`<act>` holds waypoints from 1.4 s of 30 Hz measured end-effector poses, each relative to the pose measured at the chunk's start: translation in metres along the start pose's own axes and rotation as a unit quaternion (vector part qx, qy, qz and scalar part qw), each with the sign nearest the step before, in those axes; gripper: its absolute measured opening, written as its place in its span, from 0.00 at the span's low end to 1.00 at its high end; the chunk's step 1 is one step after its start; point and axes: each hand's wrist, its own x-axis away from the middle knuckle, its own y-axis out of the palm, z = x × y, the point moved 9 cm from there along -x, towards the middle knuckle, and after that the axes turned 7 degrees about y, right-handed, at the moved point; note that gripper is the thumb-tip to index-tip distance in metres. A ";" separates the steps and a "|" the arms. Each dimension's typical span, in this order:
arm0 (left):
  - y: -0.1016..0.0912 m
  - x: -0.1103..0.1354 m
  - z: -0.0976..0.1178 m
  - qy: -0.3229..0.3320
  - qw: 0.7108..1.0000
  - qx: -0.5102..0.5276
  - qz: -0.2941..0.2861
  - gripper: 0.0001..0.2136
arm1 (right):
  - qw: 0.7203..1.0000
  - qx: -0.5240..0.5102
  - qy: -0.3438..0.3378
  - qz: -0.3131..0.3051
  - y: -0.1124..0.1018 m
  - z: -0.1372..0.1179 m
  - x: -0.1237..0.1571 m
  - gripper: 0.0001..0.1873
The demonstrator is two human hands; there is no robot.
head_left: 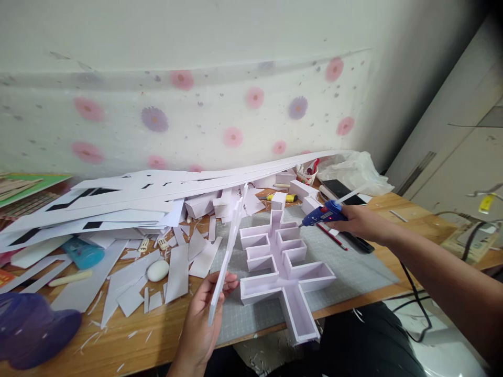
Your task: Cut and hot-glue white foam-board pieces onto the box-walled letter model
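In the head view, the left hand [206,309], low in the centre of the frame, pinches a narrow white foam-board panel [227,253] between thumb and fingers, the panel slanting up and away. The right hand [361,222], right of centre, is closed around a blue hot-glue gun [328,213]; its nozzle points left, at the upper-right compartments of the white foam-board model [280,256]. Whether the tip touches a wall there cannot be told. The model stands open-topped in the lower centre, on the grey cutting mat [353,272], its nearest arm reaching past the table's front edge.

For clean work, the gun is probably best steered with a steady wrist, laying a thin, even bead. The panel should be gripped lightly so it does not bend, and fingertips kept clear of the hot nozzle.
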 end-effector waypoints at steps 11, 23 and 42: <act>-0.003 0.000 -0.003 -0.013 1.000 0.020 0.020 0.17 | 0.997 -0.036 -0.071 0.005 0.018 -0.069 0.003 0.14; -0.004 0.002 -0.003 -0.011 0.999 0.031 0.009 0.17 | 0.993 0.095 -0.071 0.027 0.025 -0.090 -0.013 0.13; -0.005 0.003 -0.002 -0.009 0.998 0.057 0.030 0.17 | 0.988 0.056 -0.145 0.001 0.049 -0.154 -0.023 0.15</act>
